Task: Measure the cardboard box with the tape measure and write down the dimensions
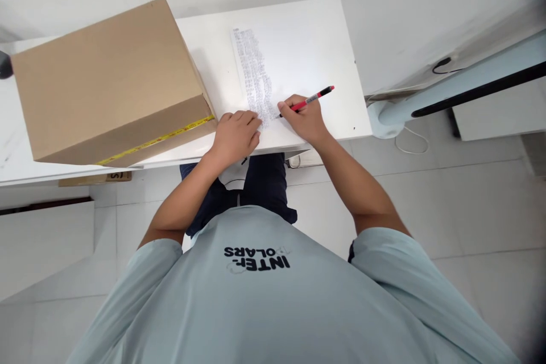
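Note:
My right hand (pixel 303 118) is closed round a red and black pen (pixel 310 99), whose tip touches the lower end of a white sheet of paper (pixel 273 62) covered with a column of small writing. My left hand (pixel 236 135) lies on the sheet's near left corner with its fingers curled, pressing the paper to the white table (pixel 341 102). A brown cardboard box (pixel 106 79) stands on the table just left of my left hand. A yellow tape measure (pixel 157 139) is stretched along the box's near lower edge.
The table's near edge runs just under both hands. A pale blue tube with a black rail (pixel 460 91) slants away at the right, with a cable (pixel 412 142) hanging below it. White tiled floor (pixel 469 205) lies around my legs.

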The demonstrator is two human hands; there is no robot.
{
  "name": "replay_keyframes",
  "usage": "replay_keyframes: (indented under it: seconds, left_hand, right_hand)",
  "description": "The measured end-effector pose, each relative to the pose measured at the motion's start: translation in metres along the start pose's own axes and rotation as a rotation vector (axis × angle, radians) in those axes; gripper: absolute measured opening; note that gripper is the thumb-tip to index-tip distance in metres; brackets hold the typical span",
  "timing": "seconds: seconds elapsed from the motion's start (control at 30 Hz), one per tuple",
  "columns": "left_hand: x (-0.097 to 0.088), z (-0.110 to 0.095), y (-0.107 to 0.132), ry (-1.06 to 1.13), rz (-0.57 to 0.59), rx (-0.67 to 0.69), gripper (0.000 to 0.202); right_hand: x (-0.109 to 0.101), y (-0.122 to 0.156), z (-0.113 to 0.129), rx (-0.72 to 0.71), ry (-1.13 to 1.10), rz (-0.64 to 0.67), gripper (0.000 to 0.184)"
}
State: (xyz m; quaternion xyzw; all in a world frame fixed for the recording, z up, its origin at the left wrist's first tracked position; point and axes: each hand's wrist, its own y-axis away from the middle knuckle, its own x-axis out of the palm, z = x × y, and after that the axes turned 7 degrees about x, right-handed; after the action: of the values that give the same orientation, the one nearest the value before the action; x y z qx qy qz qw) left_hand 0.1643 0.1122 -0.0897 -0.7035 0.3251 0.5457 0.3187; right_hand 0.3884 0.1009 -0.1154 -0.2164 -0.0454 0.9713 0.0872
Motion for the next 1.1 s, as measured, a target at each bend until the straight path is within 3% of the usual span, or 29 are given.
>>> replay_keyframes:
  seconds: [1.1]
  left_hand:
    - [-0.0018, -0.0021, 0.0005, -0.005, 0.002, 0.011, 0.041]
  right_hand:
    - [-0.0036, 0.0015, -0.0027, -0.017, 0.027, -0.010, 0.048]
